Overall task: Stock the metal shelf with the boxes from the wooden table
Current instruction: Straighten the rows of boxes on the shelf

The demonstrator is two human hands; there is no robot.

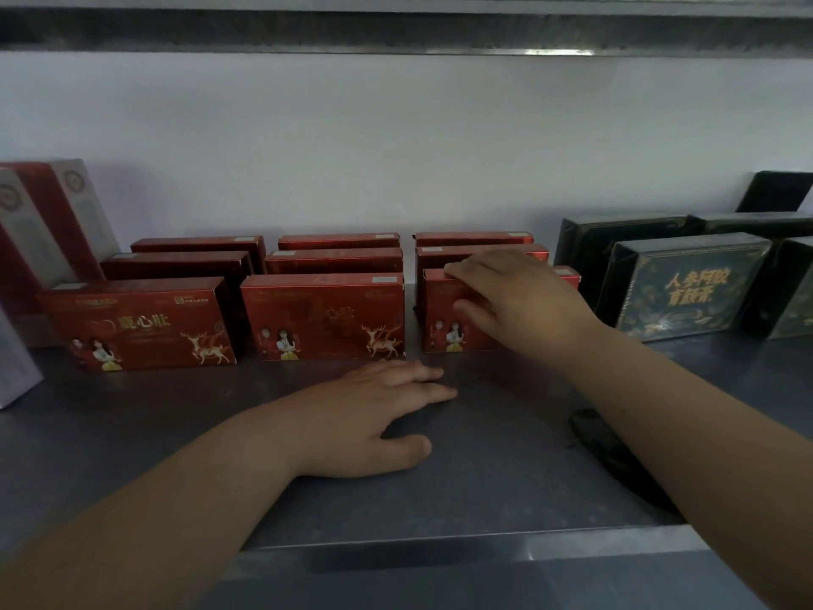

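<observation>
Red boxes with a gold deer print stand upright on the metal shelf [132,433] in three columns, each three deep. My right hand [510,297] grips the front box of the right column [440,332], fingers over its top edge and thumb on its face. My left hand [374,416] lies flat, palm down, on the bare shelf in front of the middle front box [323,317], holding nothing. The left front box [140,328] stands untouched. The wooden table is out of view.
Tall red-and-white cartons [48,231] lean at the far left, and a white box [13,367] sits at the left edge. Dark green boxes [686,284] stand on the right. A dark patch [616,460] marks the shelf near my right forearm. Another shelf [396,33] hangs overhead.
</observation>
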